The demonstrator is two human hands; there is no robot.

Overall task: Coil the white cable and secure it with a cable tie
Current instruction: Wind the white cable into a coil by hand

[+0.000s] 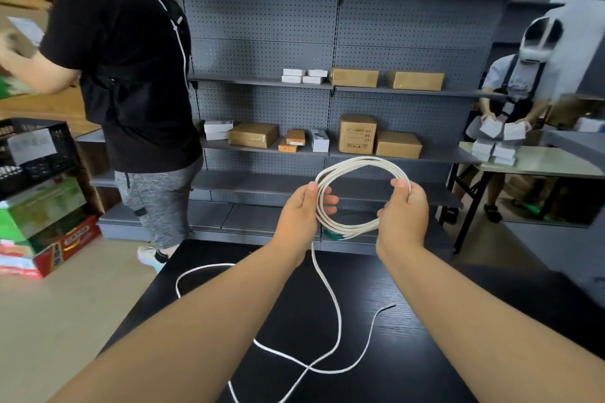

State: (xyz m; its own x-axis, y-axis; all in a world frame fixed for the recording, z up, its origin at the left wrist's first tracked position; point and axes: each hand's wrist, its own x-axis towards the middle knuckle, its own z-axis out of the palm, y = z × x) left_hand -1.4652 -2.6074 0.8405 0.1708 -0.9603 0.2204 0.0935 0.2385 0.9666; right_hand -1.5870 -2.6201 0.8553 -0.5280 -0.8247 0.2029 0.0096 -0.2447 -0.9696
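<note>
I hold a coil of the white cable (360, 163) up in front of me, made of several loops. My left hand (299, 219) grips the coil's left side and my right hand (404, 216) grips its right side. From the bottom of the coil a loose length of cable (330, 291) hangs down and snakes across the black table (425, 337), crossing itself near the front. Its free end (391, 306) lies on the right of the table. A small green thing shows at the coil's lower edge. I see no cable tie.
Grey pegboard shelving (327, 26) with cardboard boxes and white boxes stands behind the table. A person in a black shirt (131, 75) stands at the left by stacked crates and cartons. Another person (510, 101) handles white boxes at a table on the right.
</note>
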